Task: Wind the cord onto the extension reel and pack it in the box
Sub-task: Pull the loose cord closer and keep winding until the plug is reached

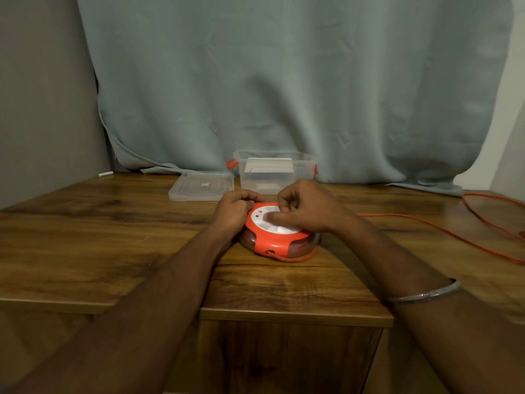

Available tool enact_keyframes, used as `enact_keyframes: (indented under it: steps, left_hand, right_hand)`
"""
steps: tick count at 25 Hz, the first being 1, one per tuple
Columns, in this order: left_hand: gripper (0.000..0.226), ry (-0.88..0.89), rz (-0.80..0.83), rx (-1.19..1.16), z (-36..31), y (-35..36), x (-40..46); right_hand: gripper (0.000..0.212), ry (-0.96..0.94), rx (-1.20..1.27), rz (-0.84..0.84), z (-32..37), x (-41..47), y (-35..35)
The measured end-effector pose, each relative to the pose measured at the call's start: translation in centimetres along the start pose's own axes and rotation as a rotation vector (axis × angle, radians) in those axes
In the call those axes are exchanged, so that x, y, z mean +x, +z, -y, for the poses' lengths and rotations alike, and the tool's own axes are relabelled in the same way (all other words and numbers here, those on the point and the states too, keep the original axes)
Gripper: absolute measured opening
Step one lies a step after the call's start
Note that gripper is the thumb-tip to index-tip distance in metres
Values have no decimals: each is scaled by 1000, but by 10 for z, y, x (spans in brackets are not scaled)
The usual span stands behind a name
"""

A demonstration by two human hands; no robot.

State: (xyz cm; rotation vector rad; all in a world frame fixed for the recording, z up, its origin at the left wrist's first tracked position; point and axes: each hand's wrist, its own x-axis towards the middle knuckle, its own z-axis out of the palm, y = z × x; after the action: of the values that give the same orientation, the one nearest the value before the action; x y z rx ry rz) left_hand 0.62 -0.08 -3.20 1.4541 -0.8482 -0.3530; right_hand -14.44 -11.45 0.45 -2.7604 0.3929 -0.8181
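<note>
Counter [113, 237] carries all. Box [277, 173] far centre, open; lid [200, 186] flat just left of it. Reel [277, 234] nearer, centre. Cord [443, 231] trails right (mostly unwound). Left hand [234, 211] grips reel's left rim; right hand [305, 209] curled, fingers pinching its white top.

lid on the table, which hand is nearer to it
Left. The left hand grips the reel's left edge, just right of the lid; the right hand sits on the reel's top, farther right.

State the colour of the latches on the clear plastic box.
Orange-red, seen best in the head view: latches at each end of the clear plastic box.
</note>
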Motion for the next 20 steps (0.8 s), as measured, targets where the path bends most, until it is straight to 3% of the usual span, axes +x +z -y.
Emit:
enact_keyframes:
  steps: [2, 4, 7, 9, 13, 14, 16, 20]
  left_hand:
    - [33, -8, -31, -5, 1, 0, 1]
    - [35, -21, -98, 3, 1, -1, 2]
    - [34, -55, -253, 63, 1, -5, 4]
    - [32, -69, -305, 129, 1, -6, 4]
    - [29, -55, -265, 171, 0, -5, 2]
    - [29, -43, -232, 167, 0, -5, 1]
    - [30, -12, -142, 162, -1, -3, 0]
    - [32, 5, 30, 84, -2, 0, -2]
  right_hand:
    - [14, 48, 75, -75, -11, 3, -6]
    - [16, 163, 29, -95, -27, 3, -12]
    - [6, 324, -149, 115, -40, -1, -7]
    - [15, 380, -135, 196, -39, -1, -4]
    - [7, 247, -112, -106, -34, 2, -8]
    - [18, 195, -5, -122, -31, 2, -10]
    - [42, 69, 245, 35, -26, 0, -12]
    - [73, -23, 413, 309, -24, -1, -21]
